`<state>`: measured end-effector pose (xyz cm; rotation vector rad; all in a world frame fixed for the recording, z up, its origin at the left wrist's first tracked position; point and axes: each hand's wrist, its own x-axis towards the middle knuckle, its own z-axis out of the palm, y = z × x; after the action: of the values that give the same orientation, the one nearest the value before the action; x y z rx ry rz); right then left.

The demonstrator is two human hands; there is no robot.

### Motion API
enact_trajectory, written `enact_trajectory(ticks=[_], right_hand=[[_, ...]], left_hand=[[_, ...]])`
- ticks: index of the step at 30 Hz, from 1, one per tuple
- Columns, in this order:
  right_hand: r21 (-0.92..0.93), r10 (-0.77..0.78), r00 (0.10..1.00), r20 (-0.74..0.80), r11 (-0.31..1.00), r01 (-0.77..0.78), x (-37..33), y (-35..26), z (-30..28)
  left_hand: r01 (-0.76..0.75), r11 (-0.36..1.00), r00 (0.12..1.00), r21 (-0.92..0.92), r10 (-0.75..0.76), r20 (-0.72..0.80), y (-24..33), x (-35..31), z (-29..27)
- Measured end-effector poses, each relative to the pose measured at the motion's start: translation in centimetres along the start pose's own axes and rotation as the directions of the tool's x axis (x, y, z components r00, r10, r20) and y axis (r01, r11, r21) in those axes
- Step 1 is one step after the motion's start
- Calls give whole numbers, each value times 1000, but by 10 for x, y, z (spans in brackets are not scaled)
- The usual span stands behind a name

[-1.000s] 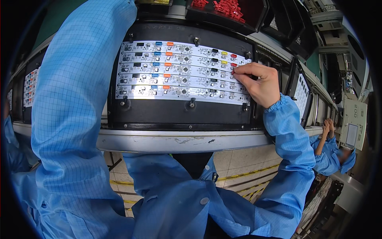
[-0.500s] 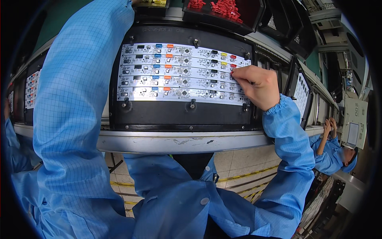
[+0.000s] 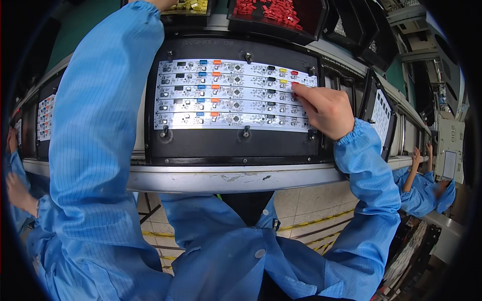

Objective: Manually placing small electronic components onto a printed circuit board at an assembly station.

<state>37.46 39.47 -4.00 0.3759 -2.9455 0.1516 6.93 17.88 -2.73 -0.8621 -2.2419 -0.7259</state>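
Observation:
A black fixture tray in front of me holds several long white circuit board strips lying side by side. They carry blue connectors, orange connectors and black ones. Yellow connectors sit on the two farthest strips, and a red connector on the farthest. Thumb and forefinger of my right hand are pinched at another red connector near the strips' right end; the fingertips partly cover it. My left hand reaches the top edge beside the bin of yellow connectors, its fingers out of sight.
Beyond the tray stands a black bin with red connectors. More dark bins are at the far right. Another board fixture stands right, one more left. A metal rail runs along the front. People work at both sides.
The tray appears slightly lower and further right in the picture. My right hand keeps its pinch near the strips' right end. My left hand shows a little more at the top edge.

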Motion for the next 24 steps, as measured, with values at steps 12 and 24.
enact_trajectory(ticks=[12,24], right_hand=[[30,-4,999,-52,1000,5,-8,8,-17],[-270,337,900,276,926,-264,158,21,-49]], left_hand=[[170,620,955,-766,89,284,114,-48,-88],[875,109,445,-471,200,873,157,-96,-64]])
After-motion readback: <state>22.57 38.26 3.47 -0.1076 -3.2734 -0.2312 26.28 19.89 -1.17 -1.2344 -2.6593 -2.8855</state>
